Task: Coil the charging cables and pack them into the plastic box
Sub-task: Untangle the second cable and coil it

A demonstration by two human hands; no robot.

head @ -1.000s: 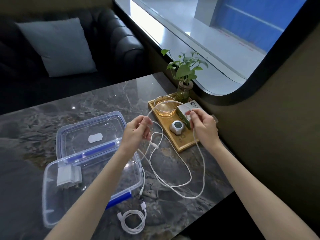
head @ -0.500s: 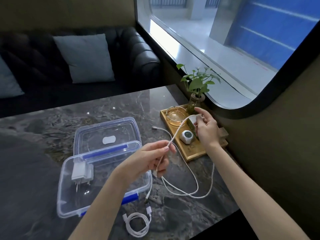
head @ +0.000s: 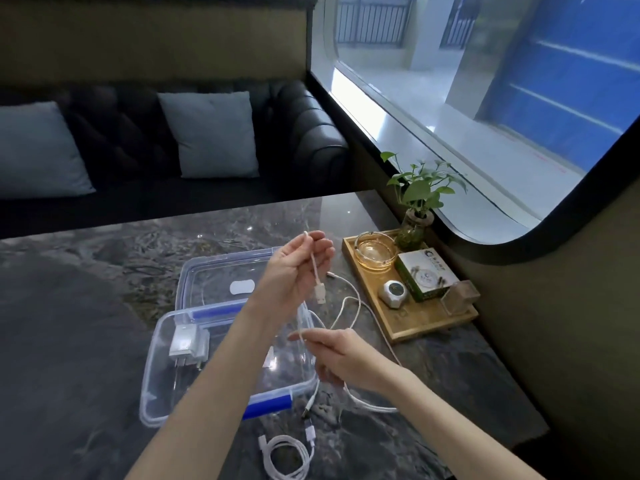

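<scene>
A long white charging cable (head: 360, 308) runs loose over the dark marble table. My left hand (head: 294, 271) is raised above the box and pinches the cable near its USB plug (head: 320, 293), which dangles below the fingers. My right hand (head: 341, 356) sits lower, near the box's right edge, and pinches the same cable further along. The clear plastic box (head: 162, 382) with blue clips lies open; a white charger plug (head: 185, 344) rests inside. Its lid (head: 194, 271) lies behind it. A second white cable (head: 285, 457), coiled, lies on the table in front of the box.
A wooden tray (head: 429, 327) at the right holds a glass ashtray (head: 375, 252), a small white device, a green-and-white carton and a potted plant (head: 417, 220). A black sofa with grey cushions stands behind the table. The table's right edge meets a wall under a window.
My left hand rose with the plug end of the cable. My right hand left the tray and came down toward me, taking the cable near the box. The camera tilted upward.
</scene>
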